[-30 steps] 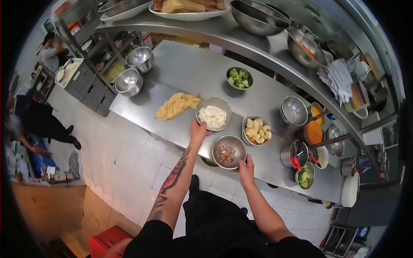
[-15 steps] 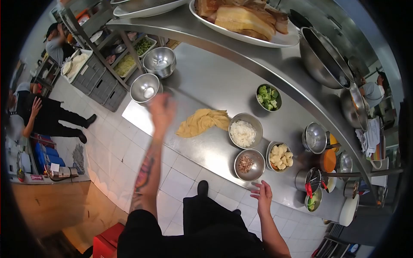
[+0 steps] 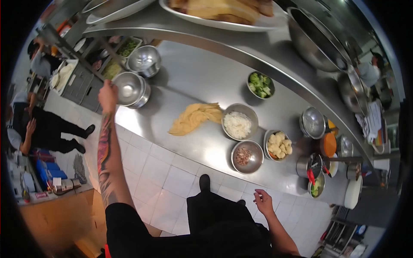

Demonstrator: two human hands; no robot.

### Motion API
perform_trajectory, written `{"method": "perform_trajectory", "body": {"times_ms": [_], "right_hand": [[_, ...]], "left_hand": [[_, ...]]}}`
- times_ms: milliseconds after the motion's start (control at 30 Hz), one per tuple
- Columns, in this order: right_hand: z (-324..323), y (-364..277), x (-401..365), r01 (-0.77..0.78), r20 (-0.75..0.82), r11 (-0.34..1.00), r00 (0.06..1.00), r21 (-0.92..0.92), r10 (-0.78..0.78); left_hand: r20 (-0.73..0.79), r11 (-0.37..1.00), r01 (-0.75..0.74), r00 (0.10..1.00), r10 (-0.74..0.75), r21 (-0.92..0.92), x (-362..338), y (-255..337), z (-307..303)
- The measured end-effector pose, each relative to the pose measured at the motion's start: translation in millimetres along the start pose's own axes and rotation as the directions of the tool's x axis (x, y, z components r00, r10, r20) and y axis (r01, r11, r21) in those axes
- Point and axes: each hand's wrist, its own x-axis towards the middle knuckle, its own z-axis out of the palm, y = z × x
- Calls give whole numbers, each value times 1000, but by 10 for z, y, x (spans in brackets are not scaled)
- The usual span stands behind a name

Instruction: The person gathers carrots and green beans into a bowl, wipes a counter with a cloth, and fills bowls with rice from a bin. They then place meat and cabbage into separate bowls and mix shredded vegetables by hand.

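Note:
My left hand (image 3: 108,93) grips the rim of an upper steel bowl (image 3: 128,88), at the left end of the steel counter (image 3: 185,77). That bowl overlaps another steel bowl (image 3: 144,94), and a stack of bowls (image 3: 145,61) stands just behind. My right hand (image 3: 263,201) hangs in front of the counter with fingers partly curled apart, holding nothing. Nearest to it are a bowl of chopped pinkish pieces (image 3: 243,156) and a bowl of pale florets (image 3: 279,145). A bowl of white shreds (image 3: 237,124) sits beside a crumpled yellow cloth (image 3: 195,118).
Broccoli (image 3: 260,85) fills a bowl farther back. An overhead shelf (image 3: 223,41) carries a meat platter (image 3: 275,22) and a large wok-like bowl (image 3: 316,43). Containers and red-handled tools (image 3: 311,175) crowd the right end. Co-workers (image 3: 51,124) stand at the left.
My left hand has moved left and now grips a bowl rim; that bowl has shifted, with another showing beneath it. My right hand is slightly lower, its fingers more curled. The view has shifted.

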Motion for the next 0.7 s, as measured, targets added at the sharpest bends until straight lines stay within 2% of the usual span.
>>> {"method": "perform_trajectory", "body": {"times_ms": [33,67,133,200,267,300,333,367,400,433,500,533,567,600,633,667,700], "right_hand": [[-16,-45,-6,120,22,984,993,-132,-118],[-23,-114,-16,105,1,986,994,-127,-105],[-17,-294,-1,104,90,990,991,-92,-96],[-5,-370,37,88,83,993,993,-75,-82],[-1,-478,79,144,58,988,988,-56,-141],[-19,-573,88,148,31,987,989,-62,-147],[-33,-645,110,143,20,988,990,-58,-142],[-41,-708,131,133,-76,990,988,-35,-136],[-49,-818,154,125,-170,992,977,-12,-125],[-62,-948,191,249,-310,955,906,-161,-288],[-112,-1275,370,476,-384,828,734,-296,-559],[-139,-1434,551,550,-380,748,646,-370,-663],[-157,-1710,753,618,-385,683,564,-391,-731],[-169,-1950,979,618,-377,717,611,-322,-696],[-161,-2082,1308,560,-346,728,644,-394,-682],[-103,-2242,1643,608,-377,711,603,-354,-703],[-9,-2218,2116,504,-376,766,672,-399,-638]], "left_hand": [[-27,997,-59,998,58,-45,21,7,-56],[-59,989,-116,992,111,-87,31,-9,-112],[-50,983,-133,991,127,-128,2,34,-175],[-40,976,-147,989,143,-163,12,-91,-86],[-24,998,-53,998,52,-46,41,-320,204],[-22,996,-64,998,63,-54,-17,-224,146],[-46,999,3,999,-5,-51,-73,-141,75],[-69,996,70,995,-73,-48,-126,-29,-16],[-64,997,60,996,-63,-53,-164,75,-87],[-127,991,27,991,-44,-133,-209,169,-162],[-237,953,-67,972,-5,-296,-293,315,-290],[-235,952,-70,972,-3,-300,-327,337,-274],[-233,887,-122,972,17,-446,-362,358,-246],[-234,797,-170,972,37,-580,-403,371,-221],[-233,795,-175,971,43,-581,-503,398,-177],[-86,661,-103,995,58,-744,-674,454,-106],[57,502,-4,993,105,-865,-859,499,-26]]}}
